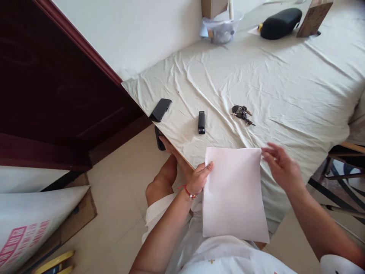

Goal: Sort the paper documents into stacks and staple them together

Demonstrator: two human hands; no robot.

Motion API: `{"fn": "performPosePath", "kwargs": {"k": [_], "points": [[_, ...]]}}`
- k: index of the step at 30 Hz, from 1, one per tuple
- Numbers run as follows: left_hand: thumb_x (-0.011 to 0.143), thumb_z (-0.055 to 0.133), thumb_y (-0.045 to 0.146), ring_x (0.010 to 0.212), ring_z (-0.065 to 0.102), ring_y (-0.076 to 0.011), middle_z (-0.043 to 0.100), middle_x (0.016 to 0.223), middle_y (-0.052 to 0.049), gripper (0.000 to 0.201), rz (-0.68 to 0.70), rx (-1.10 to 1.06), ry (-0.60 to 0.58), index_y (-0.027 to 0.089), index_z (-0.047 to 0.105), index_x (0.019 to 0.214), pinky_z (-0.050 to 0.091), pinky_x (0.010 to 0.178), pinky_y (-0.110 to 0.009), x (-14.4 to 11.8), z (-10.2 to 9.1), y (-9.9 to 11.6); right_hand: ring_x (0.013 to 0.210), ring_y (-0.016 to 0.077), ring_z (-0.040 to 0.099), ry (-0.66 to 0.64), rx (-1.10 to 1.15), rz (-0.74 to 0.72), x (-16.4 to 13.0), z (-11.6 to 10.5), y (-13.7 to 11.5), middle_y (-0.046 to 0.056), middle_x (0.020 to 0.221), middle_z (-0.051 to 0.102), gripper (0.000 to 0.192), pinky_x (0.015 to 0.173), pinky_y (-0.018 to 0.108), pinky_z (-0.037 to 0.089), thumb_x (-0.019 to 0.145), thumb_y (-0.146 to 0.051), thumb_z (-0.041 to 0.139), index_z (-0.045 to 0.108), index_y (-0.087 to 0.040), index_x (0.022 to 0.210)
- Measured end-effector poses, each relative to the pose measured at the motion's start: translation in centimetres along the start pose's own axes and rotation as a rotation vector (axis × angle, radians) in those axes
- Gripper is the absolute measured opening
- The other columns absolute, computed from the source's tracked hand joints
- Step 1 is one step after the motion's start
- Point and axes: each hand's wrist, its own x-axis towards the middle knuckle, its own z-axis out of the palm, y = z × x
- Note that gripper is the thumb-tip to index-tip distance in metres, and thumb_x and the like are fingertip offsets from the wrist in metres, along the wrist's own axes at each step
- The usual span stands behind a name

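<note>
A stack of white paper sheets [234, 194] lies over my lap, with its top edge at the table edge. My left hand [199, 177] is closed on its left side, thumb on the top sheet. Beside the upper right corner is my right hand [281, 163], slightly blurred, its fingers apart and holding nothing; whether a fingertip touches the corner I cannot tell. On the table beyond the paper stands a small black stapler [202, 122]. To its right is a bunch of keys [242, 113], and to its left a black phone [161, 110] at the table edge.
A wrinkled pale cloth [273, 80] covers the table. At the back are a clear plastic tub [222, 30], a black case [281, 23] and a wooden board [314, 19]. A dark red door [57, 76] and a white sack [31, 224] are on the left.
</note>
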Motion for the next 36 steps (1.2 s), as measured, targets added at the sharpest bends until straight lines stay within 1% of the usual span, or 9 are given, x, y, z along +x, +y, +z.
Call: {"fn": "performPosePath", "kwargs": {"k": [2, 5, 8, 10, 17, 20, 24, 30, 36], "points": [[0.071, 0.083, 0.064, 0.097, 0.074, -0.0294, 0.08, 0.088, -0.011, 0.059, -0.035, 0.033, -0.024, 0.011, 0.08, 0.096, 0.057, 0.085, -0.036, -0.3, 0.2, -0.2, 0.117, 0.0284, 0.066, 0.102, -0.215, -0.286, 1.3, 0.5, -2.3, 0.011, 0.134, 0.068, 0.041, 0.102, 0.05, 0.053, 0.099, -0.042, 0.057, 0.061, -0.028, 0.137], [0.073, 0.082, 0.064, 0.097, 0.074, -0.029, 0.079, 0.088, -0.011, 0.059, -0.038, 0.051, -0.044, 0.011, 0.08, 0.099, 0.057, 0.086, -0.036, -0.6, 0.5, -0.6, 0.136, 0.0297, 0.054, -0.102, -0.356, -0.584, 2.3, 2.3, -5.8, 0.011, 0.141, 0.065, 0.036, 0.114, 0.053, 0.044, 0.103, -0.032, 0.049, 0.064, -0.025, 0.135], [0.074, 0.082, 0.063, 0.101, 0.073, -0.0298, 0.079, 0.091, -0.012, 0.059, -0.041, 0.037, -0.061, 0.011, 0.079, 0.103, 0.055, 0.092, -0.039, -0.8, 0.7, -0.9, 0.14, 0.0321, 0.05, -0.357, -0.48, -0.657, 2.5, 4.7, -8.0, 0.012, 0.138, 0.067, 0.035, 0.118, 0.058, 0.034, 0.105, -0.03, 0.044, 0.067, -0.021, 0.13], [0.072, 0.083, 0.063, 0.101, 0.073, -0.03, 0.079, 0.092, -0.012, 0.06, -0.044, 0.021, -0.06, 0.012, 0.079, 0.104, 0.055, 0.093, -0.039, -1.0, 0.7, -1.0, 0.136, 0.0316, 0.053, -0.468, -0.492, -0.658, 2.5, 5.9, -8.5, 0.012, 0.125, 0.073, 0.034, 0.116, 0.056, 0.034, 0.106, -0.029, 0.041, 0.07, -0.02, 0.123], [0.075, 0.081, 0.063, 0.099, 0.073, -0.0284, 0.079, 0.094, -0.011, 0.059, -0.028, 0.01, -0.033, 0.013, 0.078, 0.107, 0.056, 0.09, -0.037, -1.3, 0.4, -1.2, 0.095, 0.0245, 0.065, -0.604, -0.496, -0.475, 4.1, 7.4, -8.7, 0.009, 0.095, 0.076, 0.03, 0.087, 0.037, 0.04, 0.105, -0.028, 0.046, 0.072, -0.018, 0.094], [0.079, 0.08, 0.057, 0.103, 0.072, -0.0263, 0.079, 0.102, -0.01, 0.054, 0.047, 0.018, 0.016, 0.016, 0.074, 0.114, 0.055, 0.095, -0.038, -1.1, 0.1, -1.4, 0.095, 0.0237, 0.064, -0.607, -0.533, -0.436, 5.7, 8.7, -8.7, 0.01, 0.095, 0.076, 0.031, 0.086, 0.035, 0.038, 0.104, -0.026, 0.045, 0.072, -0.016, 0.094], [0.073, 0.084, 0.057, 0.106, 0.072, -0.0277, 0.079, 0.099, -0.009, 0.053, 0.087, 0.024, 0.141, 0.015, 0.075, 0.102, 0.054, 0.098, -0.039, -0.7, -0.1, -1.2, 0.101, 0.0242, 0.062, -0.633, -0.576, -0.413, 8.1, 11.0, -8.3, 0.01, 0.097, 0.076, 0.032, 0.086, 0.033, 0.037, 0.103, -0.028, 0.045, 0.074, -0.017, 0.096], [0.053, 0.094, 0.046, 0.097, 0.075, -0.0308, 0.078, 0.08, -0.007, 0.052, -0.021, -0.125, 0.285, 0.014, 0.071, 0.088, 0.057, 0.091, -0.042, 0.8, -0.8, 0.6, 0.103, 0.0259, 0.062, -0.697, -0.6, -0.307, 11.2, 12.3, -7.6, 0.008, 0.098, 0.077, 0.035, 0.082, 0.032, 0.037, 0.101, -0.033, 0.045, 0.077, -0.02, 0.104], [0.057, 0.087, 0.027, 0.092, 0.076, -0.0298, 0.075, 0.071, -0.006, 0.03, -0.049, -0.127, 0.418, 0.015, 0.068, 0.077, 0.059, 0.089, -0.042, 3.1, -1.2, 2.1, 0.106, 0.0251, 0.065, -0.768, -0.715, -0.31, 14.3, 14.1, -8.1, 0.007, 0.113, 0.077, 0.034, 0.081, 0.031, 0.038, 0.098, -0.029, 0.046, 0.077, -0.022, 0.11]]}}
